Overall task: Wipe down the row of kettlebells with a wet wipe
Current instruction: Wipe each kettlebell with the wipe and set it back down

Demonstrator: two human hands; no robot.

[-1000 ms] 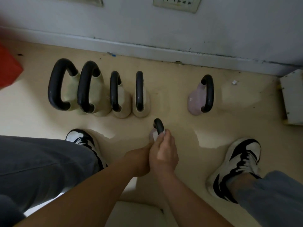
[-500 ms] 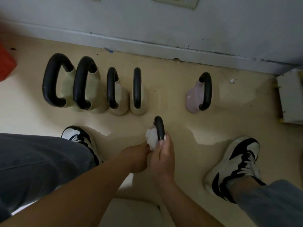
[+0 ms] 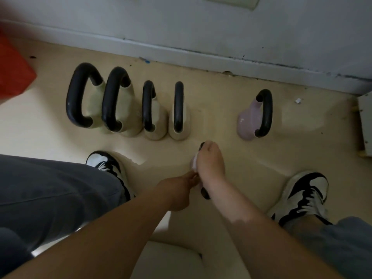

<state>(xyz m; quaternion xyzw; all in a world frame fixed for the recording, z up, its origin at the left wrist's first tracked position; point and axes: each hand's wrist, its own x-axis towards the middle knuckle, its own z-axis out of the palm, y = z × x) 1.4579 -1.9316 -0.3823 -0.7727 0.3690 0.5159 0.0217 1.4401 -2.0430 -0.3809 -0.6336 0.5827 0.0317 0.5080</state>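
Observation:
Four cream kettlebells with black handles stand in a row by the wall: first [image 3: 88,103], second [image 3: 122,109], third [image 3: 156,117], fourth [image 3: 182,113]. A pink kettlebell [image 3: 248,121] stands apart to the right. Another small kettlebell [image 3: 202,147] sits on the floor between my feet, mostly hidden by my hands. My right hand [image 3: 209,164] is wrapped over its black handle, with the white wet wipe [image 3: 193,164] bunched under the palm. My left hand [image 3: 177,190] reaches in from the left and grips the kettlebell low down; its fingertips are hidden.
A red object [image 3: 14,71] sits at the far left and a white box [image 3: 365,121] at the right edge. My shoes [image 3: 108,166] [image 3: 302,196] flank the hands. A white seat [image 3: 171,258] is below me. A small scrap [image 3: 298,101] lies near the baseboard.
My right hand has slid up and closed over the handle, covering most of it and the wipe. The left hand stays low against the kettlebell.

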